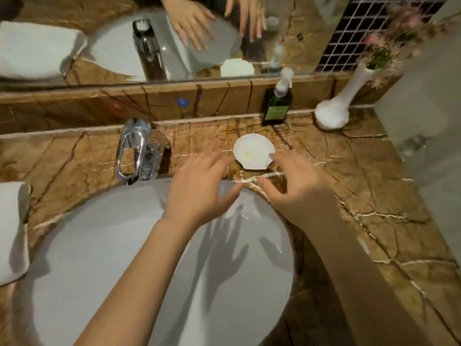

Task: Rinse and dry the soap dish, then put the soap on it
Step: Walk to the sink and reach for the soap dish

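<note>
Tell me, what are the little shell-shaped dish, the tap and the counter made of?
The dish looks like glazed white ceramic: smooth, opaque, with scalloped edges, though plastic can't be ruled out. The tap seems to be chromed metal, given its mirror-bright reflections. The counter looks like polished brown marble or similar stone, with pale veins and a glossy sheen.

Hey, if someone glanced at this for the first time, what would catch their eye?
Two bare hands, the left hand and right hand, reach over the white sink toward a shell-shaped soap dish on the brown marble counter. The chrome faucet gleams to its left.
</note>
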Motion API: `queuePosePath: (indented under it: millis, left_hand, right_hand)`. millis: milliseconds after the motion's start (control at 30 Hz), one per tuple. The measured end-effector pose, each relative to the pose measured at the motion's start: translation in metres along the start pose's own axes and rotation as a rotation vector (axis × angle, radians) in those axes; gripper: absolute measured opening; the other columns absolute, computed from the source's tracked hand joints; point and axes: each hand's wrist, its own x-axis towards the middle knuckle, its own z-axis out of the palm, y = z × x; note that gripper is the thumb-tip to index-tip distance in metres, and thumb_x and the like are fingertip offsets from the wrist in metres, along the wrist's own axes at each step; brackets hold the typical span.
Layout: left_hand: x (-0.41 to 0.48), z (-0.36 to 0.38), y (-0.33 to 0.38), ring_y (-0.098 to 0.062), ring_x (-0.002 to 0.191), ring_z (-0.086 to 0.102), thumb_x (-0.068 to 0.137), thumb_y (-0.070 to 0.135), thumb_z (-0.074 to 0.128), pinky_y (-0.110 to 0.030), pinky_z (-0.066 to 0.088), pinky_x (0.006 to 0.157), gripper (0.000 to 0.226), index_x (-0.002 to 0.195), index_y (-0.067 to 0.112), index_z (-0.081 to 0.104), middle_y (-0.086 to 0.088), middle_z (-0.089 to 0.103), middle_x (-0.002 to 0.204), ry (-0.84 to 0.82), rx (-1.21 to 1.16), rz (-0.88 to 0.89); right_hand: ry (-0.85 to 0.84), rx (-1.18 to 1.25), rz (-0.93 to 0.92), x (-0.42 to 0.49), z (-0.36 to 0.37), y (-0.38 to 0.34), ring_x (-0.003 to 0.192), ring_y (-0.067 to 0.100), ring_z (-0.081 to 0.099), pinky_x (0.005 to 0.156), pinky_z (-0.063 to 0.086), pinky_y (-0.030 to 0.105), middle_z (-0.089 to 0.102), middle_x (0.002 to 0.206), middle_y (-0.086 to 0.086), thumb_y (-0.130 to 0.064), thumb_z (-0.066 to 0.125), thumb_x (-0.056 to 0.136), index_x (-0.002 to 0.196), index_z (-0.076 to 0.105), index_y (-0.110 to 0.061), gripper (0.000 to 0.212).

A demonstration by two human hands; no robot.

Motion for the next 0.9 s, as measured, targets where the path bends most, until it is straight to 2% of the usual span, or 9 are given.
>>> queuePosePath:
  millis: [100,200,267,333,467,533,667,833,900]
  left_hand:
    - [0.003,0.013,-0.007,-0.026,0.130,0.041,0.083,0.057,0.040,-0.042,0.034,0.104,0.059,0.130,0.022,0.050,-0.005,0.052,0.137,-0.012,0.007,0.013]
    - [0.006,0.014,-0.008,-0.025,0.129,0.044,0.084,0.055,0.044,-0.041,0.036,0.103,0.056,0.128,0.021,0.052,-0.005,0.055,0.135,0.016,-0.014,0.024]
    - [0.006,0.013,-0.007,-0.024,0.128,0.045,0.085,0.052,0.046,-0.040,0.037,0.103,0.053,0.127,0.021,0.052,-0.004,0.056,0.133,0.042,-0.038,0.028]
    - [0.005,0.012,-0.006,-0.022,0.129,0.044,0.086,0.051,0.046,-0.039,0.036,0.103,0.052,0.128,0.021,0.052,-0.002,0.056,0.134,0.056,-0.072,0.023]
    - [0.002,0.012,-0.007,-0.022,0.130,0.044,0.087,0.048,0.048,-0.043,0.039,0.103,0.050,0.129,0.020,0.051,-0.002,0.055,0.135,0.076,-0.134,0.017]
    - [0.000,0.013,-0.008,-0.023,0.130,0.043,0.087,0.047,0.047,-0.045,0.039,0.103,0.051,0.130,0.019,0.051,-0.003,0.053,0.137,0.074,-0.151,0.004]
    - [-0.005,0.018,-0.011,-0.022,0.132,0.041,0.088,0.049,0.045,-0.046,0.037,0.104,0.054,0.132,0.018,0.049,-0.003,0.053,0.138,0.067,-0.161,-0.026]
    - [-0.008,0.023,-0.012,-0.022,0.131,0.042,0.088,0.050,0.042,-0.044,0.034,0.106,0.057,0.134,0.018,0.049,-0.002,0.053,0.138,0.066,-0.164,-0.046]
    - [-0.010,0.025,-0.012,-0.021,0.132,0.041,0.087,0.051,0.041,-0.043,0.035,0.106,0.057,0.133,0.019,0.049,-0.002,0.053,0.138,0.079,-0.174,-0.053]
  right_hand:
    - [0.014,0.050,0.006,0.000,0.020,0.004,0.111,0.026,0.058,0.095,0.046,0.039,0.067,0.118,0.009,-0.038,0.061,0.083,0.120,0.062,-0.008,0.047]
    - [0.020,0.185,0.161,0.009,0.030,0.009,0.107,0.019,0.057,0.086,0.047,0.033,0.065,0.117,0.003,-0.035,0.058,0.086,0.126,0.056,-0.015,0.045]
    - [0.087,0.325,0.275,0.017,0.036,0.014,0.082,0.019,0.058,0.070,0.049,0.037,0.064,0.089,0.002,-0.031,0.055,0.091,0.123,0.056,-0.013,0.037]
    - [0.054,0.369,0.443,0.030,0.044,0.023,0.061,0.015,0.052,0.056,0.044,0.035,0.054,0.066,-0.004,-0.032,0.051,0.093,0.120,0.056,-0.013,0.033]
    - [-0.119,0.503,0.722,0.053,0.062,0.035,0.063,0.021,0.061,0.070,0.057,0.048,0.066,0.077,0.005,-0.028,0.046,0.094,0.118,0.057,-0.017,0.029]
    - [-0.118,0.540,0.752,0.057,0.069,0.037,0.058,0.021,0.060,0.069,0.059,0.047,0.067,0.080,0.009,-0.022,0.046,0.093,0.117,0.056,-0.018,0.026]
    - [-0.093,0.673,0.801,0.063,0.078,0.042,0.036,0.013,0.055,0.053,0.057,0.035,0.065,0.063,0.008,-0.013,0.046,0.093,0.113,0.058,-0.014,0.023]
    - [-0.098,0.679,0.799,0.067,0.084,0.043,0.048,0.017,0.069,0.061,0.061,0.035,0.068,0.080,0.011,-0.007,0.043,0.092,0.113,0.057,-0.009,0.025]
    - [-0.096,0.663,0.782,0.066,0.086,0.044,0.049,0.017,0.069,0.065,0.061,0.038,0.069,0.074,0.011,-0.005,0.042,0.091,0.114,0.058,-0.007,0.028]
